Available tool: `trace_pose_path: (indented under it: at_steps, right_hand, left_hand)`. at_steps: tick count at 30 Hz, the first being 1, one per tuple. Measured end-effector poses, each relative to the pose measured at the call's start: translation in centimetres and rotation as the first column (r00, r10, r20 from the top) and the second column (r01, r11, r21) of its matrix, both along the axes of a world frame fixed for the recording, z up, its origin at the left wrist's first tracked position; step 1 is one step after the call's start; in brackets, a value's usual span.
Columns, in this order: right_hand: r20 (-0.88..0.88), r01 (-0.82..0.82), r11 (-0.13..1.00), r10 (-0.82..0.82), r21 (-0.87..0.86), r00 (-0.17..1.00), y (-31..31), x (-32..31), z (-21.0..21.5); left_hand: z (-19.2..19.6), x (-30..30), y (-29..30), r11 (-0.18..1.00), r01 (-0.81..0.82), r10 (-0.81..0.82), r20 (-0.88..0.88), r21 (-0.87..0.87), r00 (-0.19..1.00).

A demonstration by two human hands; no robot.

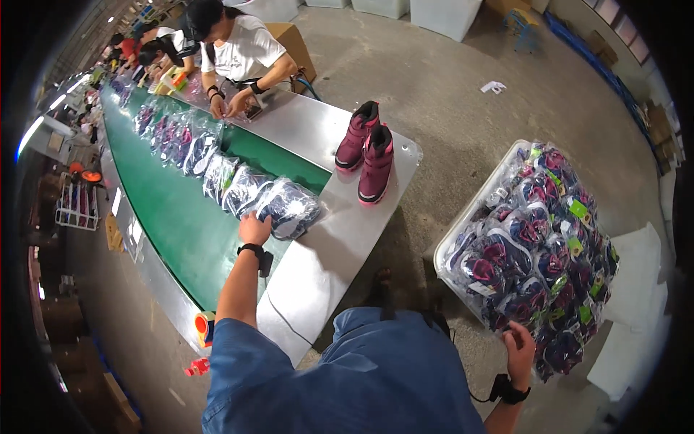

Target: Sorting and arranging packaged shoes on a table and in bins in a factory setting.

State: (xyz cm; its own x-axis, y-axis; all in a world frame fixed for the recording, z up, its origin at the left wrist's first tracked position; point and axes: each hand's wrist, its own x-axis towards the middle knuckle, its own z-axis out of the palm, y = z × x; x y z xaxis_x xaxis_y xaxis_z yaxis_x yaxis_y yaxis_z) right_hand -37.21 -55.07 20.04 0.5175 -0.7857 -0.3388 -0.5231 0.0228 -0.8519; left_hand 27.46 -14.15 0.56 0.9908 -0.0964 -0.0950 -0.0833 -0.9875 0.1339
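Observation:
A row of clear plastic bags with dark shoes runs along the green conveyor belt (166, 224). My left hand (254, 229) is at the nearest bagged pair of shoes (289, 210), its fingers curled against the near edge of the plastic. Part of those fingers is hidden. To my right, my right hand (519, 354) hangs beside a heaped pile of bagged shoes (531, 239), fingers loosely bent and apart, holding nothing I can see. The pile rises above the rim of a white bin (447, 253). An unbagged pair of maroon boots (374, 163) stands upright on the metal table end.
A co-worker (242, 54) handles clear plastic at the far side of the metal table (311, 137); others sit farther along. A tape roll (204, 329) and a red bottle (196, 367) are at the belt's near left edge. White bins (444, 16) stand behind.

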Motion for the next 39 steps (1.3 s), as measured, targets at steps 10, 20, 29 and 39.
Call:
trace_pose_path:
  at_steps: [10,20,29,39]
  right_hand:
    - [-0.066,-0.228,0.940,0.219,-0.255,0.974,3.0,11.9,-1.5]
    - [-0.179,-0.414,0.861,0.375,-0.297,0.909,5.4,15.2,-2.2]
    - [-0.074,-0.442,0.839,0.443,-0.317,0.894,4.5,16.0,-5.3]
    - [0.023,-0.342,0.887,0.366,-0.311,0.930,1.3,13.4,-1.0]
  left_hand:
    - [-7.0,5.5,-0.8,0.791,0.134,-0.386,-0.316,-0.597,0.867]
    - [-7.4,4.1,-1.1,0.621,-0.325,-0.315,-0.607,-0.713,0.729]
    - [-2.1,-6.7,-5.0,0.468,-0.208,-0.479,-0.445,-0.859,0.756]
    - [10.6,-14.0,-12.2,0.326,-0.146,-0.709,-0.344,-0.934,0.615]
